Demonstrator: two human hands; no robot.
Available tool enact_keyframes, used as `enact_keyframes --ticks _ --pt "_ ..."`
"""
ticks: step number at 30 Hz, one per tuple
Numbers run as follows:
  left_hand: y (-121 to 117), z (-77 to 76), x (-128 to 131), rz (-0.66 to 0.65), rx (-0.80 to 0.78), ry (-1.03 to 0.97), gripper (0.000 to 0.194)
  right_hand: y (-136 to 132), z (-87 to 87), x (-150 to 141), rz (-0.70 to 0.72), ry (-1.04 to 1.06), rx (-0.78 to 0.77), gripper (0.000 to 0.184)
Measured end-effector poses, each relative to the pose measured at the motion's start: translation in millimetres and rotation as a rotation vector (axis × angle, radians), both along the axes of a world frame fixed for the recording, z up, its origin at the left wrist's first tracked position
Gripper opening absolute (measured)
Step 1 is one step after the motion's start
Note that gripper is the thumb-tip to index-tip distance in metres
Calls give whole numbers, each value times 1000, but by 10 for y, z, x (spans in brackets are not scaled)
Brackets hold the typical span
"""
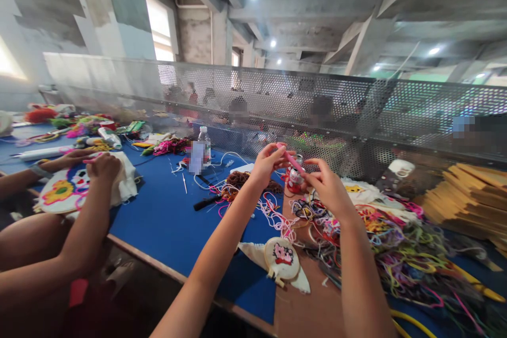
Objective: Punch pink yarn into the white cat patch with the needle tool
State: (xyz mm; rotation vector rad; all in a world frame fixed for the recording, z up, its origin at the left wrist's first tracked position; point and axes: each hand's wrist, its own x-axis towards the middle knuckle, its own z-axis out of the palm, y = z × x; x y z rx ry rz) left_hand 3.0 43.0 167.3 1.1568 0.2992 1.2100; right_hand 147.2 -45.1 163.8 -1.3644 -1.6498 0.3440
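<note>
Both hands are raised over the table with a slim pink pen-shaped tool (292, 158) slanting between them. My left hand (269, 163) is closed around its upper end. The fingers of my right hand (325, 184) pinch at its lower end; any thread there is too small to make out. Just behind the tool stands a red and silver can (294, 182). Below my hands lies a small embroidery hoop (282, 259) on white cloth, with a pink, black and red design. White and pink yarn (273, 216) trails across the table between my forearms.
A big tangle of coloured yarn (407, 243) spreads at the right, near stacked brown envelopes (467, 200). A water bottle (204, 145) stands at the back. To the left, another person's hands (103, 169) work on a larger hoop (53, 195). A perforated metal screen (261, 95) runs behind.
</note>
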Motion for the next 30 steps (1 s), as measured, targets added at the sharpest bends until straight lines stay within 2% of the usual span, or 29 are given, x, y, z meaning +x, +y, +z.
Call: enact_keyframes --ticks 4,10,20,26,30 --pt "10 -15 5 -49 -15 28 29 -22 22 -47 89 137 20 43" --pt "-24 -65 67 -95 -36 76 31 -6 15 -67 135 214 20 37" --pt "-19 -125 135 -9 7 47 37 99 -79 17 215 397 -96 30" --pt "-42 -98 107 -36 10 13 40 123 -89 59 175 378 -62 35" --pt "-63 -82 110 -75 -3 -8 39 117 -59 48 137 415 31 33"
